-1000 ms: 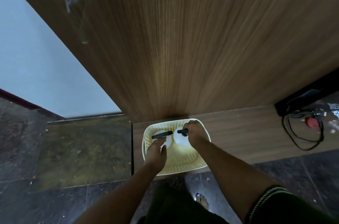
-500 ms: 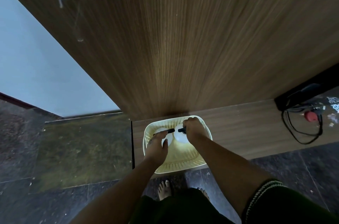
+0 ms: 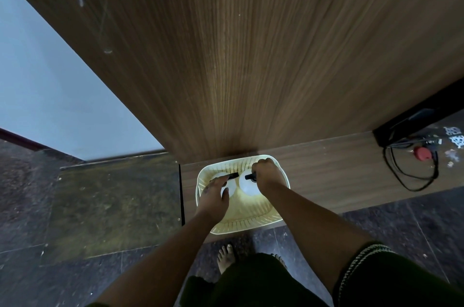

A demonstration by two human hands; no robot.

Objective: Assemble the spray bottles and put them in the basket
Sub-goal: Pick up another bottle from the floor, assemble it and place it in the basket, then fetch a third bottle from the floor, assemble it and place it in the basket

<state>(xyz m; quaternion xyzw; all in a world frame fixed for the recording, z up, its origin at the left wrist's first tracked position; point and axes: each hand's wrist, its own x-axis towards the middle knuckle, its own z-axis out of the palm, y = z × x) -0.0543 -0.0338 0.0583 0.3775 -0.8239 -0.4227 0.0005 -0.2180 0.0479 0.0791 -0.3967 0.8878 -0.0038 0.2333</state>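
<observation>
Both hands reach into the cream basket (image 3: 252,225) on the wooden ledge (image 3: 351,176). Right hand (image 3: 267,177) is clenched around the black sprayer of the right white bottle (image 3: 247,185); left hand (image 3: 213,196) loosely cups the left bottle (image 3: 232,187) (fingers curved, thumb against it).

A cream slotted basket (image 3: 247,221) is holding two white bottles (image 3: 247,185) with black spray heads (image 3: 250,177), sitting on brown wood-grain shelf (image 3: 326,176) beside dark speckled floor (image 3: 401,236).
</observation>
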